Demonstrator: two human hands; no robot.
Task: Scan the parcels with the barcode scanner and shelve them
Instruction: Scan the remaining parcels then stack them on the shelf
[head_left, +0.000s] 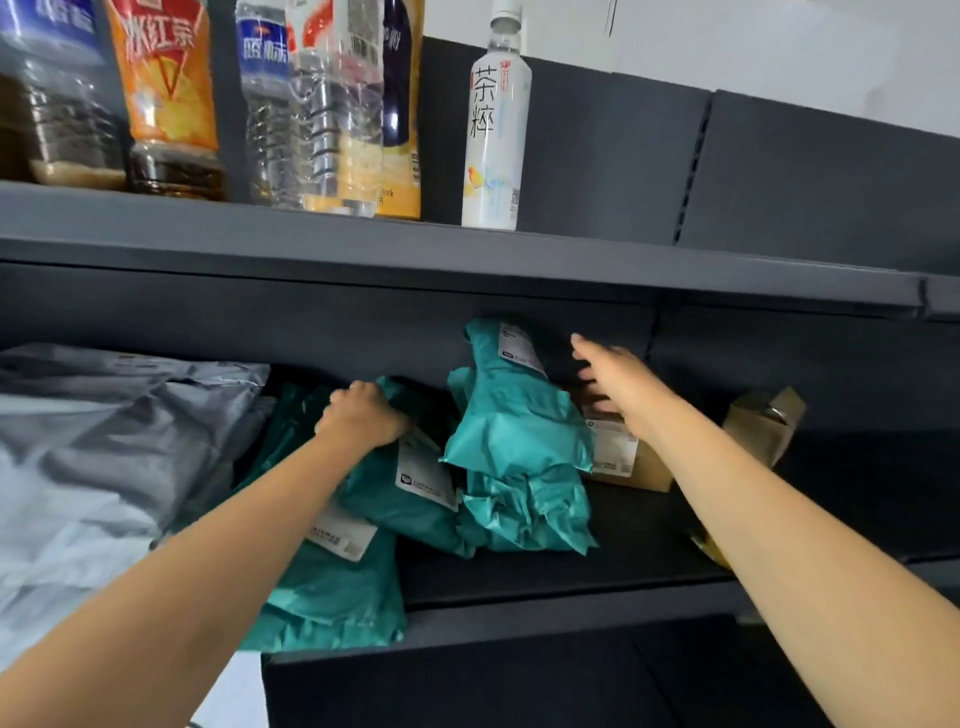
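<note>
Teal parcel (379, 501), top edge inside left fingers (371, 397)

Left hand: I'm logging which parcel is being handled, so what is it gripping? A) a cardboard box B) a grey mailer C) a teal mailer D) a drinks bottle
C: the left hand curls its fingers over the top edge of a teal mailer that bears a white label.

White btl (496, 130): "茶粹"; orange btl (166, 78): "冰红茶"; parcel lbls (425, 475) too blurry.
</note>
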